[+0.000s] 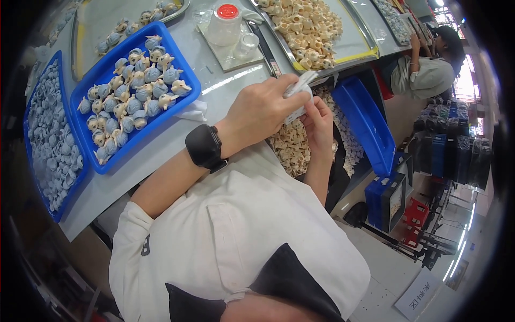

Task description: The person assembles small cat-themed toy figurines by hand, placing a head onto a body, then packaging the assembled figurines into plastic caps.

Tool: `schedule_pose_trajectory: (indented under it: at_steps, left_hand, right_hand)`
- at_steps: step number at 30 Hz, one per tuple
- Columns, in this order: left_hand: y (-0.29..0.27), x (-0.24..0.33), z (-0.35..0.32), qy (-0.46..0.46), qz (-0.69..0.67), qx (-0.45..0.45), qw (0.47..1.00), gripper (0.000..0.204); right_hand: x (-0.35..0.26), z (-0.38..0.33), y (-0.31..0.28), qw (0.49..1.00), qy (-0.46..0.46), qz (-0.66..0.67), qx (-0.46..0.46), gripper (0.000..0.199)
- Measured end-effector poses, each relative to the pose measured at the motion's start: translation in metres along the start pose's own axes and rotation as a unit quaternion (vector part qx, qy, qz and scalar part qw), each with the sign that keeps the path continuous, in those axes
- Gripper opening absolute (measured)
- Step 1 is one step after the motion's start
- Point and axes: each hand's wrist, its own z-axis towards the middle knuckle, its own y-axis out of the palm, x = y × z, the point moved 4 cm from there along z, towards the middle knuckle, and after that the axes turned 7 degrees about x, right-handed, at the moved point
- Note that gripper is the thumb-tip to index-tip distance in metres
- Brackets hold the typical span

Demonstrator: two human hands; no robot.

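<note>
My left hand (263, 110), with a black watch on its wrist, and my right hand (319, 123) meet over the table's edge. Together they grip a small white and pale grey piece (299, 91); what it is I cannot make out. Just below my hands sits a bin of several small cream parts (289, 147). A blue tray (185, 70) to the left holds several finished blue and cream figures. Another blue tray (32, 177) at the far left holds several pale blue parts.
A metal tray (370, 51) with a heap of cream parts lies at the top. A white jar with a red lid (224, 24) stands on a square plate. A blue bin (365, 123) hangs at the right. Another person (429, 72) sits at the far right.
</note>
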Motion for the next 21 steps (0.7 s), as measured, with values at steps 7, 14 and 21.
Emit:
schedule_pose_trajectory:
  at_steps: [7, 14, 21]
  left_hand:
    - [0.000, -0.001, 0.001, -0.013, 0.034, 0.038, 0.999, 0.027]
    - [-0.001, -0.001, 0.002, -0.036, -0.016, 0.052, 0.998, 0.022]
    - [-0.001, -0.002, 0.001, -0.050, -0.037, 0.063, 0.996, 0.026]
  right_hand:
    - [-0.004, 0.001, 0.014, 0.999, -0.007, 0.009, 0.040, 0.021]
    - [0.001, -0.002, -0.003, 0.999, -0.030, 0.029, -0.024, 0.028]
    - [-0.010, -0.008, 0.009, 0.999, -0.029, 0.014, 0.023, 0.024]
